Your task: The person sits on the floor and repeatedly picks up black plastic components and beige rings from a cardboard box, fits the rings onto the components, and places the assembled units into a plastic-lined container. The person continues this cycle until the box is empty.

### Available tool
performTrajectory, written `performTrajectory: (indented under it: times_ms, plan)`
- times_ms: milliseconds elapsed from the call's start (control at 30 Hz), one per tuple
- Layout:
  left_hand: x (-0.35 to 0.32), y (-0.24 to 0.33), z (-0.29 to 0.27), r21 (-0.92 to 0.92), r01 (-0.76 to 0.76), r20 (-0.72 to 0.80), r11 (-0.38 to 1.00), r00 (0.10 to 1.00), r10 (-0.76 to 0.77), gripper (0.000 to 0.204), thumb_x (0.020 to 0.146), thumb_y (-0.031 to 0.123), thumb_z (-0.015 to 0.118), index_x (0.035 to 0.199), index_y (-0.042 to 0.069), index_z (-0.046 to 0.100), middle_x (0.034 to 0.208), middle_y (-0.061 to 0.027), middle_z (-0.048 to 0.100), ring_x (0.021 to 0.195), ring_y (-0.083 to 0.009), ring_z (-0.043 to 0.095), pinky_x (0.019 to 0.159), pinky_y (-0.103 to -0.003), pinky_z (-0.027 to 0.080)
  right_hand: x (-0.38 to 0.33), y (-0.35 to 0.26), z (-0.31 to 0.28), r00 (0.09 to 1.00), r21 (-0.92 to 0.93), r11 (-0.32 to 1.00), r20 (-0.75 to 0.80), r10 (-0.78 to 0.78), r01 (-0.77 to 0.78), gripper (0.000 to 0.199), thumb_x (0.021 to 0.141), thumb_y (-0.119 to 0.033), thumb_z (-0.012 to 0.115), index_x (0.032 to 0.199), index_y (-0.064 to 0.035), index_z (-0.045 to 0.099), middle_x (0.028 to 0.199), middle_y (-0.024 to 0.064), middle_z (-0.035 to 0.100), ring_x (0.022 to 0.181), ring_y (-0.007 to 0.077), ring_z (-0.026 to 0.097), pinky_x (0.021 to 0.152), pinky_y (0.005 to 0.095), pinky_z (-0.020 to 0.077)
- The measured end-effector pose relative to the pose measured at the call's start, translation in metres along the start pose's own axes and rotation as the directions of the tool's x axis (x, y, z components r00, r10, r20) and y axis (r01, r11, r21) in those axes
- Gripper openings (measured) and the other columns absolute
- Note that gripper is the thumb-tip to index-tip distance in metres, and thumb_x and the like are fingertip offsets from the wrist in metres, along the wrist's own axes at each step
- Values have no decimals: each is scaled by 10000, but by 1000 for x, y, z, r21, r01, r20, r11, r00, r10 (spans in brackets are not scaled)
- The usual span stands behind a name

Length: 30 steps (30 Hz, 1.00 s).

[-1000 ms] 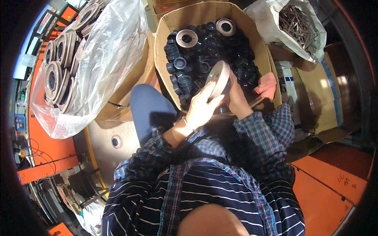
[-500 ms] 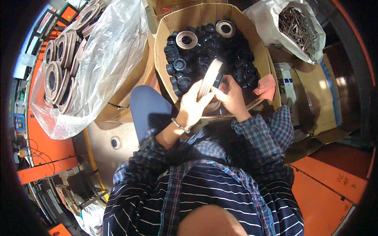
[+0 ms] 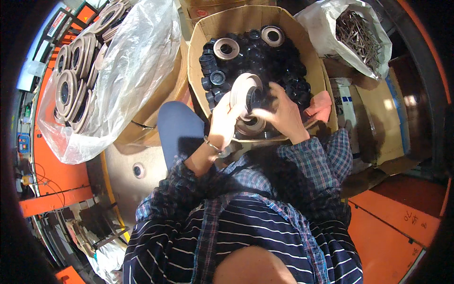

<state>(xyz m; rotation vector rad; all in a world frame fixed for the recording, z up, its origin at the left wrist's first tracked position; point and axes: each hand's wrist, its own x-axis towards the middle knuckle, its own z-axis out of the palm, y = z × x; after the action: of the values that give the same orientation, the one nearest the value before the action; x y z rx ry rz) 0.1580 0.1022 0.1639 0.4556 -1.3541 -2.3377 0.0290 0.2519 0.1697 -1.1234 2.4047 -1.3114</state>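
Over the cardboard box [image 3: 201, 35], my left hand [image 3: 222, 122] is closed around a tilted stack of flat beige rings [image 3: 240, 89]. A short black plastic ring [image 3: 254, 99] sits against the stack's right side. My right hand [image 3: 287, 117] is just right of it, thumb and fingers spread; whether the thumb tip touches the black ring cannot be told. Below the hands lies another beige ring piece [image 3: 250, 126], partly hidden. Many loose black plastic rings [image 3: 217, 77] fill the box, and two beige rings [image 3: 226, 48] [image 3: 273, 36] rest on top of them.
Stacked beige discs [image 3: 66, 92] lie under a clear plastic bag [image 3: 127, 75] at the left. A white sack [image 3: 317, 23] of thin brown strips stands at the far right. A pink cloth [image 3: 320, 105] hangs on the box's right edge. One ring [image 3: 138, 171] lies on the floor.
The beige stack has turned so its flat face shows more, with the black ring at its side. My right hand has come off the stack and its fingers have spread.
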Motion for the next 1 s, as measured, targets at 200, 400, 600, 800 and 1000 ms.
performTrajectory:
  times_ms: [200,400,600,800,1000]
  plan:
    - [-16,8,4,651,-186,160,736,981,106,456,934,156,684,1335,-5,536,1249,-122,625,1136,-180,587,983,-332,477,-3,-5,28,994,592,801,-2,113,-90,388,862,-212,745,1178,-50,590,961,8,638,802,76,587,765,269,514]
    - [-16,33,0,494,-795,742,353,597,305,601,828,71,699,1380,-59,499,1480,-245,443,1419,-383,386,1170,-520,306,-12,9,30,907,904,120,418,-44,-411,528,1032,-489,446,1381,-94,469,1213,49,628,1060,169,636,881,319,546]
    - [18,188,-28,668,-713,658,-210,435,615,502,803,16,658,1302,-5,599,1312,-211,607,1265,-374,550,1090,-454,406,19,56,18,862,610,635,173,477,-474,543,992,-514,533,844,-18,696,713,68,678,552,138,607,569,294,498]
    - [100,382,-122,709,-80,578,-700,635,513,484,967,288,613,1416,139,511,1330,-161,609,1191,-340,609,974,-397,500,22,68,41,960,-280,935,113,258,-218,377,880,-419,656,954,-53,706,920,200,713,901,380,685,785,469,534]
    - [76,341,-66,518,-228,817,-824,418,398,496,877,345,717,1298,98,624,1310,-141,629,1221,-307,587,1025,-407,458,34,100,81,929,-530,834,211,305,-153,313,856,-316,679,1010,-45,660,981,201,699,912,407,680,794,493,547]
